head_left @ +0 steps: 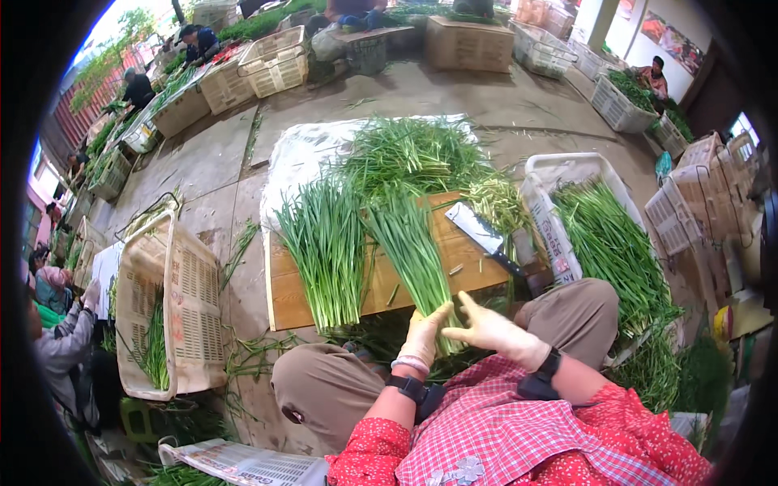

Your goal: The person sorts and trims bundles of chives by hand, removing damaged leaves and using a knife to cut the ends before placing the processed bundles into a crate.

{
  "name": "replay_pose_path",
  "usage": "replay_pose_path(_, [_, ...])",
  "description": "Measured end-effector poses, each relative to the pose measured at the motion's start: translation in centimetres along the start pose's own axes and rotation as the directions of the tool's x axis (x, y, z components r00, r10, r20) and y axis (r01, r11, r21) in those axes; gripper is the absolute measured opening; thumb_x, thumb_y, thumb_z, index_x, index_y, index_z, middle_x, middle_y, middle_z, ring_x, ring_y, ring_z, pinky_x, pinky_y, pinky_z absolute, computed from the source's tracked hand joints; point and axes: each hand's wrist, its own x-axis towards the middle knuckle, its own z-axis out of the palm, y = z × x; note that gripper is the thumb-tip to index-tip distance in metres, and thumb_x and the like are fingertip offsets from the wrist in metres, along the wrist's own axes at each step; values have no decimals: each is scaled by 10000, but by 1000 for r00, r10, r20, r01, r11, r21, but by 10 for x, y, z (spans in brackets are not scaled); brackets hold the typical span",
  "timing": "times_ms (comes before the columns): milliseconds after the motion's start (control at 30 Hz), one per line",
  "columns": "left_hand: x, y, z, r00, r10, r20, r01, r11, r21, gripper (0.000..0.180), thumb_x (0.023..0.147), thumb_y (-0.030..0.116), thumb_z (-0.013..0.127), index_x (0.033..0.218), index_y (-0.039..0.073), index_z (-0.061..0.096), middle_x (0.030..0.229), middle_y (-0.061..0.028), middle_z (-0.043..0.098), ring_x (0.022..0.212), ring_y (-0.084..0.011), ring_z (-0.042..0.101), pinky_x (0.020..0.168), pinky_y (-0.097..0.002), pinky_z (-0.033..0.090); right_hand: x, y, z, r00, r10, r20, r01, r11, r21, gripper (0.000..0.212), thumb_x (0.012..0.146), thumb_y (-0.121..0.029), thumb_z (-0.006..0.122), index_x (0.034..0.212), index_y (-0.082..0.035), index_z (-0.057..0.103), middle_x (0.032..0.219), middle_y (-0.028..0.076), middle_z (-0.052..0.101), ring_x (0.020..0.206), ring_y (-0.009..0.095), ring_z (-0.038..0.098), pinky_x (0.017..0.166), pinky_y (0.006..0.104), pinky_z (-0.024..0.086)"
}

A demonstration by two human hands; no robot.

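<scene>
My gloved left hand is closed round the stem end of a bunch of chives, whose leaves slant away to the far left over the wooden board. Just right of it, my gloved right hand has its thumb and fingers apart beside the stems, with nothing gripped. On the board's left lies a second bundle of chives, stems toward me. A cleaver with a dark handle rests on the board's right side. Behind the board is a loose heap of chives, with pale cut stalks to its right.
White sheeting lies under the heap. To the right stands a white crate filled with chives; to the left, a tilted crate holds a few. Scraps litter the floor. Other people sit among crates farther off.
</scene>
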Motion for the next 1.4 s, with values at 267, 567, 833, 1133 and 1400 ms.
replay_pose_path(267, [-1,7,2,1000,-5,2,5,1000,20,365,849,192,725,1174,60,625,1057,-46,679,941,-188,634,821,-352,515,29,56,18,994,0,107,-87,579,811,349,960,-210,556,1221,21,574,1078,67,659,953,127,612,834,299,495])
replay_pose_path(567, [33,-22,-28,976,-208,68,216,867,-449,326,894,158,482,1153,-21,565,1160,-188,633,1030,-366,619,957,-518,491,23,76,9,965,-16,262,-259,95,961,304,990,-181,504,1192,38,565,1076,97,669,898,164,659,810,326,532])
replay_pose_path(833, [15,-4,-12,979,-140,146,184,918,-352,354,900,211,656,1191,17,605,1145,-135,669,1013,-283,657,931,-445,529,21,50,10,970,-30,242,-207,420,884,368,989,-324,507,1156,-9,600,983,32,672,811,110,620,734,282,502])
replay_pose_path(1133, [7,-6,1,850,-118,514,406,768,-495,656,938,407,534,1387,-58,425,1385,-244,497,1231,-393,527,1037,-540,436,23,54,28,855,-64,514,-482,265,835,358,1014,-389,459,1157,-89,592,1008,60,676,911,180,671,799,387,556])
replay_pose_path(1400, [15,-8,-13,871,-131,474,359,828,-430,541,948,353,545,1327,-30,491,1271,-225,593,1142,-377,598,1002,-565,460,9,30,-21,931,-112,-346,157,982,104,311,888,-288,654,1097,-57,649,975,141,673,854,221,681,768,333,541])
